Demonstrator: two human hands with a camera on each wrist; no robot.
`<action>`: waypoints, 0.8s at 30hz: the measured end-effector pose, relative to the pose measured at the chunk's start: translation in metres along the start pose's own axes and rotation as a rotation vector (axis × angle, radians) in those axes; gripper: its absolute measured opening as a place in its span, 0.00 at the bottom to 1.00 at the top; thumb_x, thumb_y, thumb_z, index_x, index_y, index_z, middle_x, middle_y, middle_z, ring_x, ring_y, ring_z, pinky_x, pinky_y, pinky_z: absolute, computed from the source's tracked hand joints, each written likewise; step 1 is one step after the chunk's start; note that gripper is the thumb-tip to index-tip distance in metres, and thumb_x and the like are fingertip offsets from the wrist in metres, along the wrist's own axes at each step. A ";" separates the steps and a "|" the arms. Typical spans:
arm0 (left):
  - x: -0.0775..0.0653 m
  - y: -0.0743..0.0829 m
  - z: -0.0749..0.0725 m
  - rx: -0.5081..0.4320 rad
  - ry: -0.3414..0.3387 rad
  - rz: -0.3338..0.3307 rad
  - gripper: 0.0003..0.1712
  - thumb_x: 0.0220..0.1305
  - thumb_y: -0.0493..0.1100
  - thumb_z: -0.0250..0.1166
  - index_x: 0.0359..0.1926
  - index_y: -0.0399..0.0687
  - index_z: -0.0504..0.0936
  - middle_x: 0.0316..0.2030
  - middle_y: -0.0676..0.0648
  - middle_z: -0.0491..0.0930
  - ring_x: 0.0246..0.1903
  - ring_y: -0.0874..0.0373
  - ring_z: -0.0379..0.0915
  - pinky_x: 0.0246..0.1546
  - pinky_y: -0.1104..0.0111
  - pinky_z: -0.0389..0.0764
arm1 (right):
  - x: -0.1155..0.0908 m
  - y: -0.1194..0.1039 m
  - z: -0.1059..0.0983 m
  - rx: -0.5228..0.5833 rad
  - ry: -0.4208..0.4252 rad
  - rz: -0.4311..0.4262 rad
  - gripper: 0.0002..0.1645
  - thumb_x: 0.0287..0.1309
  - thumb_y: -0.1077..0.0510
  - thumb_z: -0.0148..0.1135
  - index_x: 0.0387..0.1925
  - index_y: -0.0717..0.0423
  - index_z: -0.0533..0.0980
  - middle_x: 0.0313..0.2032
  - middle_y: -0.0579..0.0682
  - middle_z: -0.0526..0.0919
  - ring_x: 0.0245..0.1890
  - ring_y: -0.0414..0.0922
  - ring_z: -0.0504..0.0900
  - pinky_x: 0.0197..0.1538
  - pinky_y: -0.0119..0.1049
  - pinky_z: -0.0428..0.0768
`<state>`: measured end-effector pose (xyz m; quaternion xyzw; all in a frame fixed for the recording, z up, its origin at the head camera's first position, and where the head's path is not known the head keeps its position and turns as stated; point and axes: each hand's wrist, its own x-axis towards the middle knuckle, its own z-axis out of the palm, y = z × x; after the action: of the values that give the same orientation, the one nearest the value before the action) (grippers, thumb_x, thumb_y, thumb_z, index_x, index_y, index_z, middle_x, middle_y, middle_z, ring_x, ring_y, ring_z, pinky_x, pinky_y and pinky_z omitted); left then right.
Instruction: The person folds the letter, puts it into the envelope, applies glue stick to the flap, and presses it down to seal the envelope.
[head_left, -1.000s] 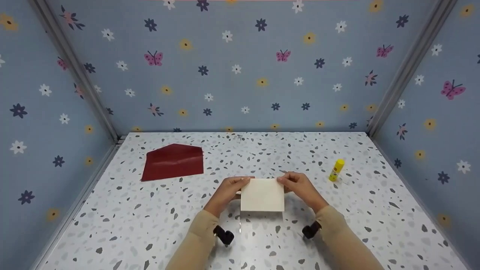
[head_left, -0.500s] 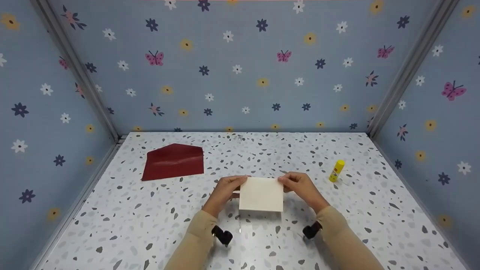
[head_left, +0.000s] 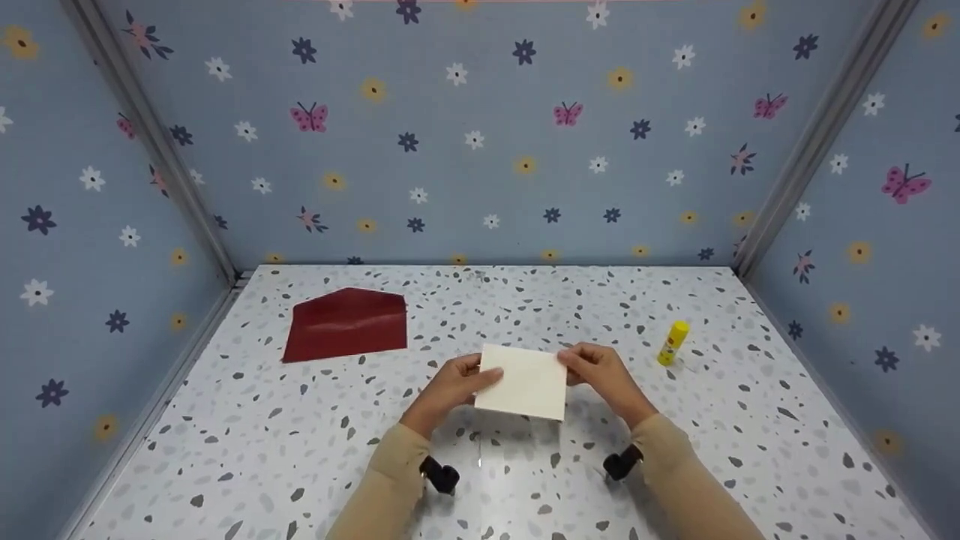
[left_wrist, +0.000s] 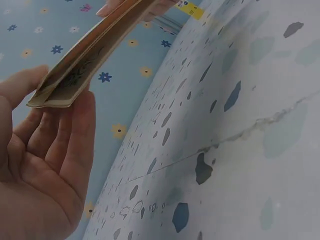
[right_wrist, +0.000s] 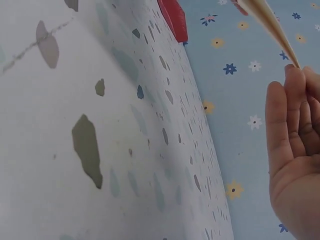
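Observation:
Held between both hands, above the table, is a cream folded card [head_left: 529, 386], slightly tilted. The left hand [head_left: 452, 386] grips its left side, thumb on the face and fingers behind. At the card's upper right corner the right hand [head_left: 600, 376] pinches it between thumb and fingers. Seen edge-on in the left wrist view, the folded card [left_wrist: 82, 70] parts into layers at its end, with dark line markings inside. Its thin edge [right_wrist: 275, 27] meets the right hand's fingertips [right_wrist: 295, 80] in the right wrist view.
A dark red envelope [head_left: 346, 330] with its flap raised lies at the table's back left. A yellow glue stick [head_left: 673, 343] is at the right. The speckled white table [head_left: 300, 435] is bounded by flower-patterned walls [head_left: 480, 172].
The left hand has shifted its hold from the card's upper left corner down its left side, thumb now further onto the face. The card has tilted, its left side raised. The right hand barely moved.

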<state>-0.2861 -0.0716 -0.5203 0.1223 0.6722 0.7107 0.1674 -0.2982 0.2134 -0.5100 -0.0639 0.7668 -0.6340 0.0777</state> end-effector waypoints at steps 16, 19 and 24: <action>-0.004 -0.003 -0.002 0.038 -0.008 0.028 0.26 0.64 0.41 0.70 0.60 0.34 0.78 0.44 0.40 0.85 0.41 0.50 0.84 0.41 0.60 0.85 | -0.002 0.004 0.005 0.019 0.015 -0.031 0.20 0.66 0.46 0.65 0.43 0.61 0.81 0.37 0.54 0.84 0.35 0.47 0.82 0.44 0.40 0.84; -0.003 -0.004 -0.002 0.017 0.037 0.040 0.25 0.65 0.41 0.70 0.59 0.34 0.78 0.44 0.41 0.85 0.41 0.51 0.84 0.40 0.63 0.84 | -0.002 0.006 0.005 0.024 -0.006 -0.031 0.18 0.66 0.47 0.65 0.42 0.61 0.80 0.36 0.53 0.83 0.35 0.47 0.82 0.44 0.40 0.84; -0.001 -0.003 -0.001 -0.030 0.126 0.061 0.26 0.65 0.44 0.70 0.60 0.35 0.79 0.44 0.42 0.85 0.41 0.53 0.83 0.40 0.65 0.84 | -0.002 0.006 0.004 0.017 -0.045 -0.017 0.16 0.67 0.49 0.65 0.41 0.59 0.80 0.37 0.52 0.83 0.35 0.47 0.82 0.44 0.41 0.84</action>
<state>-0.2849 -0.0728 -0.5231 0.0951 0.6666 0.7319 0.1047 -0.2953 0.2115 -0.5165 -0.0839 0.7588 -0.6396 0.0903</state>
